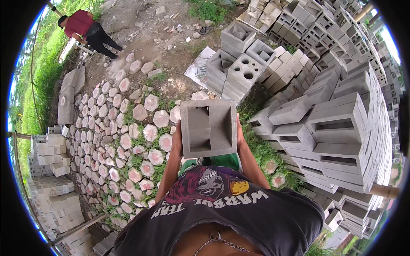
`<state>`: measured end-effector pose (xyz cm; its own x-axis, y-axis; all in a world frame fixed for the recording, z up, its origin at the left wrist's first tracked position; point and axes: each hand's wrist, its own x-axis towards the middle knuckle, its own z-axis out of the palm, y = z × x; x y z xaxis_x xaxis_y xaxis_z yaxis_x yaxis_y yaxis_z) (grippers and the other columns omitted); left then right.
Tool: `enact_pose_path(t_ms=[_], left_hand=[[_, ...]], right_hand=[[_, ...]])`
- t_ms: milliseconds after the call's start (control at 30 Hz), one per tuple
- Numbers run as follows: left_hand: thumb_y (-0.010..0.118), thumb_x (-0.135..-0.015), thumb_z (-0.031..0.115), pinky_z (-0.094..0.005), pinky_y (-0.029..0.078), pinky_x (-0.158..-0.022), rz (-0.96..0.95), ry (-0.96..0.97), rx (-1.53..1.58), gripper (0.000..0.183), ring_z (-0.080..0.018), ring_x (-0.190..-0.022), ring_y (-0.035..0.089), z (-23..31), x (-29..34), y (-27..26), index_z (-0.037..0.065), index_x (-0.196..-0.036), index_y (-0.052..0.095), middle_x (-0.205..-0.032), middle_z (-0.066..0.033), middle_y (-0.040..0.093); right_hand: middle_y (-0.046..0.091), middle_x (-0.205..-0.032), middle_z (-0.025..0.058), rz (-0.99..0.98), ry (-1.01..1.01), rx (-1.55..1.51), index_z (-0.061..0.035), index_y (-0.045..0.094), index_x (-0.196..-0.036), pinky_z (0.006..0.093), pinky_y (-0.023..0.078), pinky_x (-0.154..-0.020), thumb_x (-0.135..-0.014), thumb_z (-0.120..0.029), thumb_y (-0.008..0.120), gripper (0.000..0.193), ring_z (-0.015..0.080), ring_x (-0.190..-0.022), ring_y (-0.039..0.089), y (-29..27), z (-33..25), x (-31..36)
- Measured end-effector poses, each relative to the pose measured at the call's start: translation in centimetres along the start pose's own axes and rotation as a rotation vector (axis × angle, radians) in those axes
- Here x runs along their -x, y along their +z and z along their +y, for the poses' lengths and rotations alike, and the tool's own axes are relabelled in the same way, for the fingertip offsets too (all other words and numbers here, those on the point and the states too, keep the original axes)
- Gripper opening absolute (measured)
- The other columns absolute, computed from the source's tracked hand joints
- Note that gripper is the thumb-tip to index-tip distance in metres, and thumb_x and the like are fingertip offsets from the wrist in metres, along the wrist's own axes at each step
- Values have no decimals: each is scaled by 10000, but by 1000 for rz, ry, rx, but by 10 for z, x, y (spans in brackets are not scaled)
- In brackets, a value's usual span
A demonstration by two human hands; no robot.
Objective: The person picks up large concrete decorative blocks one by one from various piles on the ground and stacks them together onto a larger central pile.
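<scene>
Between my two hands I hold a square grey concrete block (222, 147) in front of my body. Its upper face shows angled inner faces and dark hollows. My left hand (177, 138) presses against the block's left side, and my right hand (240, 132) against its right side. Most of the fingers are hidden behind the block's sides. Just beyond it stand several similar grey blocks (217, 70), one of them with round holes (245, 73) in its face. A white sack (199, 68) lies beside them on the ground.
Tall stacks of hollow concrete blocks (337, 141) rise close on my right. Hexagonal pavers (147, 168) with weeds between them cover the ground to my left. Pale block stacks (60, 205) line the far left. A person in a red shirt (81, 23) stands at the far left.
</scene>
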<state>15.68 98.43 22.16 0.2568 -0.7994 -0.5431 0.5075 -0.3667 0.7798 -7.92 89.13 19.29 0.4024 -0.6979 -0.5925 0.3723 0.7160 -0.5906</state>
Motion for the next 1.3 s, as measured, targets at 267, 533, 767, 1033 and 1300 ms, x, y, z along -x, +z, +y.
enact_pose_path(t_ms=[267,533,767,1033,1300], left_hand=[[347,-927,614,-371,474,-905,-101,-150,254,737,-267,-1052,585,77,-107,70,4,-1328,454,-1223,-166,564],[333,-935,604,-402,431,-978,-399,-251,115,712,-272,-1134,542,144,-248,116,58,-1389,387,-1315,-133,503],[382,-889,661,-467,407,-996,-643,-354,-44,764,-313,-1171,508,223,-413,156,72,-1375,409,-1311,-143,505],[487,-847,659,-435,381,-1018,-657,-515,-352,787,-270,-1196,494,281,-549,155,69,-1364,422,-1322,-118,498],[665,-710,633,-427,145,-1127,-606,-806,-982,1014,-259,-1374,247,232,-644,89,-17,-1410,325,-1472,-147,319]], right_hand=[[482,-1327,139,34,1,14,-65,356,-1422,377,431,-979,-884,-696,343,829,255,-1135,529,24,-105,-66],[331,-1466,153,233,-169,-50,-40,263,-1459,371,265,-1103,-871,-723,311,903,281,-1324,361,44,-159,-144],[295,-1487,143,382,-439,-143,-28,258,-1457,352,220,-1118,-901,-686,302,863,260,-1353,310,74,-196,-257],[616,-1057,135,833,-408,-104,36,590,-1186,329,423,-856,-889,-702,322,840,194,-949,540,131,-190,-369],[653,-927,185,1172,-258,-143,77,617,-1074,363,446,-817,-882,-667,388,802,248,-872,600,152,-107,-443]])
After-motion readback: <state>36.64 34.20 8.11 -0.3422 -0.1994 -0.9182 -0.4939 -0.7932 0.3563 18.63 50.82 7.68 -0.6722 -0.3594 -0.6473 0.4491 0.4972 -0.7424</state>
